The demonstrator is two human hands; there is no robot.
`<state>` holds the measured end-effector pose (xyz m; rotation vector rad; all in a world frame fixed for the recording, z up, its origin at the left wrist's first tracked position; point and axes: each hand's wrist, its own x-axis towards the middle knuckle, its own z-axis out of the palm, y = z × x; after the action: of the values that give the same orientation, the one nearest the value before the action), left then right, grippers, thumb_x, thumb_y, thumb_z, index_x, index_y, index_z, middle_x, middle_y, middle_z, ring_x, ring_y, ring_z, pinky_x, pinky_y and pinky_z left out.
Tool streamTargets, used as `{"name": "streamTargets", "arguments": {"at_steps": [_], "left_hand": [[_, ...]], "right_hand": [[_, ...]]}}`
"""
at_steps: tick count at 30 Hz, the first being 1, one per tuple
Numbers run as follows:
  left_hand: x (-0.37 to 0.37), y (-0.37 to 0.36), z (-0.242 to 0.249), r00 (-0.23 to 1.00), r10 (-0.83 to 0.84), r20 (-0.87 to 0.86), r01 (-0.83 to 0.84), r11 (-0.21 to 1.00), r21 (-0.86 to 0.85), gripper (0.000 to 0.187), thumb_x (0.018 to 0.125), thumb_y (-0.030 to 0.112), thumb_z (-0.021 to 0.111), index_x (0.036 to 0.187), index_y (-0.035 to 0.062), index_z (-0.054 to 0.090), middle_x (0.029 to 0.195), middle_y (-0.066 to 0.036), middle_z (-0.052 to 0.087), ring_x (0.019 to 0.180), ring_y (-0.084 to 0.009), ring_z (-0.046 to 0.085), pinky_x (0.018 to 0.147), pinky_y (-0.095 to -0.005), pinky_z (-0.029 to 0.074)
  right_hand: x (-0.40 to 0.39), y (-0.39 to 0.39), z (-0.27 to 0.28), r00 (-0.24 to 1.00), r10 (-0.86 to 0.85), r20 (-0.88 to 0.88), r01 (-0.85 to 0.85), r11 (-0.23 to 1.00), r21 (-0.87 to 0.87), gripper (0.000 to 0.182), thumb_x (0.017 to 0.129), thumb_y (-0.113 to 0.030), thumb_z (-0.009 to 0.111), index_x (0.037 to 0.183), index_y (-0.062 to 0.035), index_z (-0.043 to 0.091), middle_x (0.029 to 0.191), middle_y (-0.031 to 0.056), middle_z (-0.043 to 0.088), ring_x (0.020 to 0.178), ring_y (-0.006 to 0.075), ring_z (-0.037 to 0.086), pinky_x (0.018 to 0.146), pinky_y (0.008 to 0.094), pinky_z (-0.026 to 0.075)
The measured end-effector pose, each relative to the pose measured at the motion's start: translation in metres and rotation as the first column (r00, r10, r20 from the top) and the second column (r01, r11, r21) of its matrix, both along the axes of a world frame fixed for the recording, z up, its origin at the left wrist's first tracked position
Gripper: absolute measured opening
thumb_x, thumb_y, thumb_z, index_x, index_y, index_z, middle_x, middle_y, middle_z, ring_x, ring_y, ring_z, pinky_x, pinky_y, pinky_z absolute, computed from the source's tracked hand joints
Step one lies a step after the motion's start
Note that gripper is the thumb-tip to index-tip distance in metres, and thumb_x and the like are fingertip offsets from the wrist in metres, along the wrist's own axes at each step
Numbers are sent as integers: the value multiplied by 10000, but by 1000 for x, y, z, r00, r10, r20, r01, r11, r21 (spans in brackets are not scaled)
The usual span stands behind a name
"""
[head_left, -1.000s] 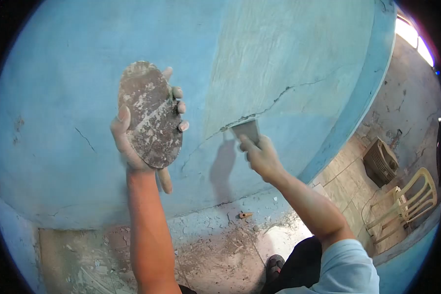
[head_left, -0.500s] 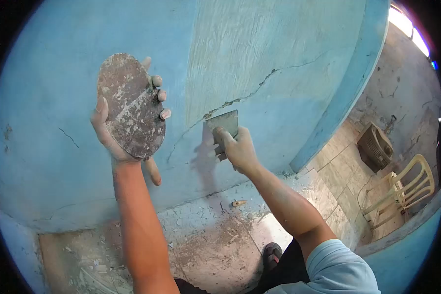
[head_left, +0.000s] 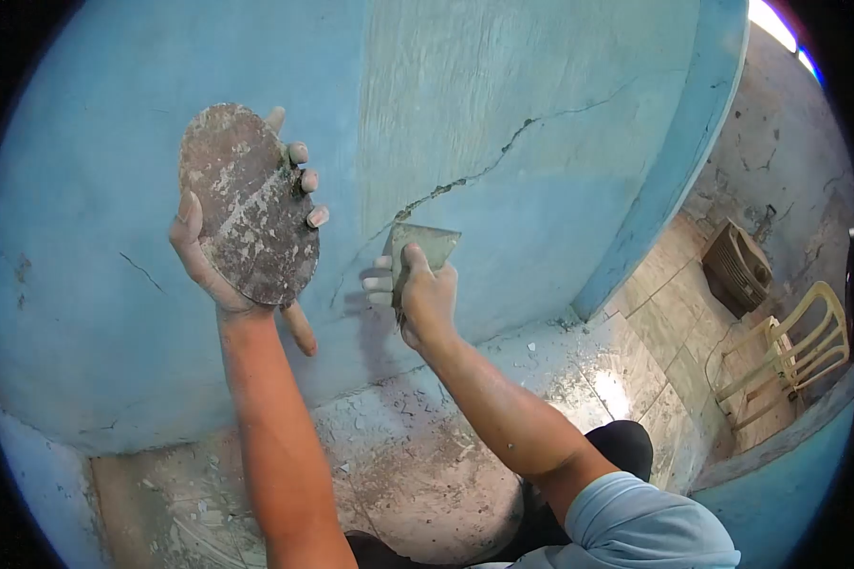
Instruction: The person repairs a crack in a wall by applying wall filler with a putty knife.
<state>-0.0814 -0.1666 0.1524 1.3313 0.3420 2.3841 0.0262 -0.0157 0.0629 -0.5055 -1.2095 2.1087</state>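
My left hand (head_left: 192,245) is wrapped round the edges of an oval plaster-smeared board (head_left: 247,204), its face turned toward me. From beneath the palm a wooden-looking handle end (head_left: 300,332) pokes out; the rest of it is hidden. My right hand (head_left: 425,294) grips a putty knife (head_left: 427,242), thumb lying on the broad grey blade. The blade's top left corner is right at the lower part of a jagged crack (head_left: 460,183) in the blue wall (head_left: 531,247). Dust whitens the fingers of both hands.
Plaster crumbs and dust lie over the tiled floor (head_left: 417,484) below the wall. To the right, past the wall's edge, stand a cream plastic chair (head_left: 807,346) and a brown ribbed casing (head_left: 735,270). A shorter crack (head_left: 142,272) runs left of the board.
My right hand has shifted left and slightly down with the putty knife, its blade tilting and its fingers now showing left of it. The left hand holds the board nearly still. My view has shifted slightly.
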Motion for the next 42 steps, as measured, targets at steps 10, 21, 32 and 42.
{"name": "streamTargets", "arguments": {"at_steps": [10,21,32,42], "left_hand": [[-16,-2,-9,998,-60,22,59,997,40,1098,917,601,623,1636,-126,222,1317,-288,571,1078,-365,649,741,-479,589],[-1,1,-3,999,-42,27,41,999,27,1108,914,620,629,1632,-129,240,1286,-272,597,1057,-343,659,740,-468,594],[-10,-1,-10,999,-9,52,9,1000,-12,1104,910,625,632,1632,-120,252,1291,-266,592,1042,-336,661,731,-461,596],[-4,-2,-4,998,12,64,-11,1000,-16,1107,888,603,659,1621,-130,268,1268,-261,600,1026,-329,671,706,-443,601]], "right_hand": [[-8,6,-5,996,-61,-64,55,994,-90,309,1136,-199,487,1231,90,546,1006,231,726,671,294,742,556,378,650],[-13,-25,-2,991,-95,-93,89,993,-71,319,1140,-175,452,1230,120,531,1079,251,693,741,347,762,599,415,676],[-21,-34,31,986,-144,79,147,989,-33,297,1137,-220,460,1119,65,545,997,229,674,688,294,752,486,391,588],[-28,10,-15,975,-179,133,117,918,379,111,1075,-127,538,1094,-29,587,764,66,626,564,178,588,436,355,461]]}}
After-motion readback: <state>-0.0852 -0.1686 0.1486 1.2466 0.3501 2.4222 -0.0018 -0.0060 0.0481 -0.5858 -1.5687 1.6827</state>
